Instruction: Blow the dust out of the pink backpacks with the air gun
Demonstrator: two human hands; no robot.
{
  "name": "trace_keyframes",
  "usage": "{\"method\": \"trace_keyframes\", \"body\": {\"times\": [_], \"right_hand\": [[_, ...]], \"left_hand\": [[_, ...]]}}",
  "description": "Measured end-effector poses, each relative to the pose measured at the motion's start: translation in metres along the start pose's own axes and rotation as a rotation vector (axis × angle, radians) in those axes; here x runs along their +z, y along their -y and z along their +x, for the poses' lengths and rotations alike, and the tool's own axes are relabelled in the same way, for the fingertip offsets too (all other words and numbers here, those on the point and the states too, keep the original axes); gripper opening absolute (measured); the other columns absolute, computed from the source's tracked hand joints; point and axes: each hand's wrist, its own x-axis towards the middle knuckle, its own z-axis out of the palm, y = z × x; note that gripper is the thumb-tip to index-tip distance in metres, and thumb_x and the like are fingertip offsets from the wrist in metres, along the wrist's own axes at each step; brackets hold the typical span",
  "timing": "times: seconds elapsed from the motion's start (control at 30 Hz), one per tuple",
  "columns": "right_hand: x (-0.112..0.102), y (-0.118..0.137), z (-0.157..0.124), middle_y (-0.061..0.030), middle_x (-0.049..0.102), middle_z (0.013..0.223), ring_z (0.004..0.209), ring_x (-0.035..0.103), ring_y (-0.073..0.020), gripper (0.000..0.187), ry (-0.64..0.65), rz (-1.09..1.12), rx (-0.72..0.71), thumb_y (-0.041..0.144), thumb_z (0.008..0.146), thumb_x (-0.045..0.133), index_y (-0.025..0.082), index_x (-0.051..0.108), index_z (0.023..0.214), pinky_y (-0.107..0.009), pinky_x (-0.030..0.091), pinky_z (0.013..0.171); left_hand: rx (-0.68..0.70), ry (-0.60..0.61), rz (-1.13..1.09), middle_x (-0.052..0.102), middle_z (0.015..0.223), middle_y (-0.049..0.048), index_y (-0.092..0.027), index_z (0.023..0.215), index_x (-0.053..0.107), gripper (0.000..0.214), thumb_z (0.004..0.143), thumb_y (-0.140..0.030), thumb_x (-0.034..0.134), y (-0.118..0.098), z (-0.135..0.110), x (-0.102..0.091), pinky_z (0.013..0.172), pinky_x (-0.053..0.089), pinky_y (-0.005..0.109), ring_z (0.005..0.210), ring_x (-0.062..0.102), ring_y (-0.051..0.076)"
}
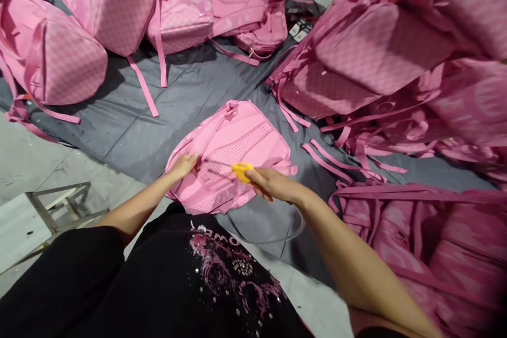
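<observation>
A pink backpack (253, 121) lies on the dark sheet in front of me, its padded, dotted back panel and straps facing up. At its left side, my left hand (185, 165) has its fingers closed on the bag's fabric; the exact fold is hard to make out. Over the lower right part of the bag, my right hand (271, 182) grips a yellow air blow gun (242, 171). Its thin dark nozzle points left toward my left hand. From under my right wrist, a pale hose (295, 233) loops down and to the left.
Several pink backpacks (122, 8) stand along the far side. A large heap of backpacks (384, 53) rises at the right, with loose straps trailing over the grey sheet (134, 140). More pink bags (455, 243) lie at lower right. A metal-framed stool (27, 227) stands at left.
</observation>
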Motion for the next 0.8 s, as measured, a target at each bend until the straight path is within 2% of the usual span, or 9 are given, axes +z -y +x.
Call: {"method": "trace_keyframes", "body": {"times": [0.07,0.17,0.2,0.27,0.37,0.5,0.57,0.67,0.8], "right_hand": [[-0.013,-0.008,-0.005,0.0006,0.055,0.051,0.040,0.051,-0.0126,0.053,-0.028,-0.063,0.075,0.060,0.100,0.038,0.016,0.063,0.084,-0.023,0.037,0.046],[-0.036,-0.025,-0.017,-0.0032,0.060,0.056,0.042,0.053,-0.0132,0.055,-0.388,-0.285,0.278,0.060,0.101,0.037,0.013,0.064,0.092,-0.025,0.038,0.050],[-0.041,-0.029,-0.023,-0.0048,0.061,0.057,0.043,0.054,-0.0137,0.056,-0.410,-0.331,0.335,0.060,0.101,0.036,0.012,0.065,0.093,-0.025,0.039,0.051],[-0.046,-0.032,-0.036,-0.0063,0.063,0.059,0.043,0.055,-0.0137,0.056,-0.254,-0.324,0.376,0.059,0.101,0.037,0.011,0.065,0.092,-0.026,0.040,0.052],[-0.041,-0.031,-0.061,-0.0057,0.063,0.062,0.043,0.055,-0.0136,0.054,-0.067,-0.276,0.387,0.060,0.101,0.037,0.013,0.062,0.091,-0.025,0.041,0.049],[-0.036,-0.045,-0.101,-0.0042,0.062,0.063,0.046,0.057,-0.0141,0.047,0.014,-0.169,0.374,0.054,0.102,0.033,0.017,0.056,0.085,-0.024,0.043,0.047],[-0.034,-0.060,-0.117,-0.0040,0.061,0.062,0.045,0.055,-0.0131,0.044,0.052,-0.078,0.348,0.050,0.103,0.033,0.018,0.054,0.082,-0.024,0.042,0.047],[-0.028,-0.083,-0.133,-0.0036,0.058,0.058,0.043,0.052,-0.0122,0.043,-0.113,-0.042,0.390,0.048,0.103,0.033,0.018,0.052,0.079,-0.023,0.041,0.045],[-0.011,-0.105,-0.141,-0.0013,0.056,0.059,0.044,0.052,-0.0124,0.044,0.071,0.134,0.232,0.054,0.102,0.032,0.020,0.049,0.079,-0.024,0.041,0.045]], "left_hand": [[0.176,-0.124,0.305,0.058,0.135,0.0234,-0.013,0.143,0.049,0.064,0.093,-0.053,0.053,-0.003,-0.017,0.013,0.105,0.042,0.052,0.125,0.055,0.038],[0.521,-0.225,0.802,0.023,0.163,0.0216,-0.022,0.157,0.031,0.076,0.092,-0.052,0.056,-0.002,-0.048,0.043,0.117,0.020,0.062,0.148,0.021,0.045],[0.610,-0.186,0.878,0.016,0.165,0.0205,-0.023,0.158,0.027,0.079,0.092,-0.054,0.056,0.000,-0.057,0.056,0.117,0.017,0.063,0.150,0.015,0.045],[0.720,-0.043,0.950,0.013,0.166,0.0211,-0.022,0.159,0.023,0.086,0.089,-0.053,0.061,0.006,-0.069,0.082,0.117,0.023,0.059,0.150,0.018,0.044],[0.692,0.113,1.066,0.023,0.161,0.0260,-0.019,0.159,0.025,0.090,0.084,-0.039,0.070,0.013,-0.069,0.113,0.105,0.039,0.053,0.137,0.039,0.042],[0.614,0.039,1.164,0.046,0.145,0.0246,-0.016,0.157,0.030,0.067,0.092,-0.013,0.047,0.015,-0.058,0.130,0.095,0.046,0.045,0.121,0.053,0.033],[0.615,0.000,1.185,0.043,0.149,0.0251,-0.014,0.156,0.031,0.065,0.093,-0.013,0.044,0.018,-0.060,0.132,0.100,0.045,0.047,0.129,0.049,0.035],[0.651,0.003,1.228,0.022,0.163,0.0233,-0.019,0.158,0.028,0.079,0.089,-0.032,0.064,0.031,-0.071,0.135,0.112,0.034,0.058,0.147,0.025,0.043],[0.578,0.005,1.252,0.022,0.163,0.0246,-0.018,0.159,0.023,0.092,0.082,-0.025,0.072,0.046,-0.082,0.129,0.106,0.041,0.056,0.146,0.030,0.042]]}}
